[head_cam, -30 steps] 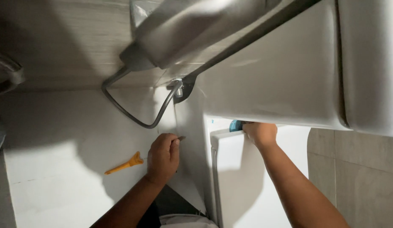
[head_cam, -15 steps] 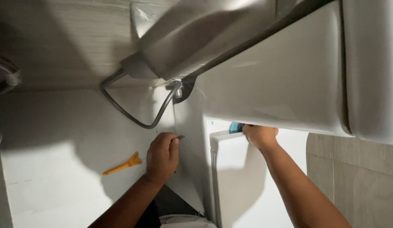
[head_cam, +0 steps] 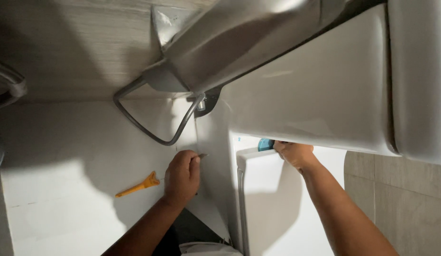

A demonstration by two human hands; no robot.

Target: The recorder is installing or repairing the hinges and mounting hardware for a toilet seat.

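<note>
Hands work under a white ceramic tank (head_cam: 306, 90), the landmark for this note, in a view looking up at its underside. Left hand (head_cam: 182, 176) lies below and left of the tank, its grip nearly closed, thumb and forefinger pinching a small thin metal piece (head_cam: 202, 155) against the white wall panel (head_cam: 64, 156) at the corner seam; what that piece is cannot be told. Right hand (head_cam: 294, 154) sits directly under the tank's lower edge, fingers curled tight around a blue object (head_cam: 265, 144) at the top of a white panel (head_cam: 272, 199); only a corner of the blue object shows. Orange scraper (head_cam: 137, 185) rests untouched on the wall panel, left of the left hand. Grey hose (head_cam: 149, 121) loops from a fitting (head_cam: 201, 102) at the tank's lower left. Judgement: the work is best done with the right hand bracing steadily while the left keeps the metal piece square to the seam, pressing lightly and clear of the hose.
</note>
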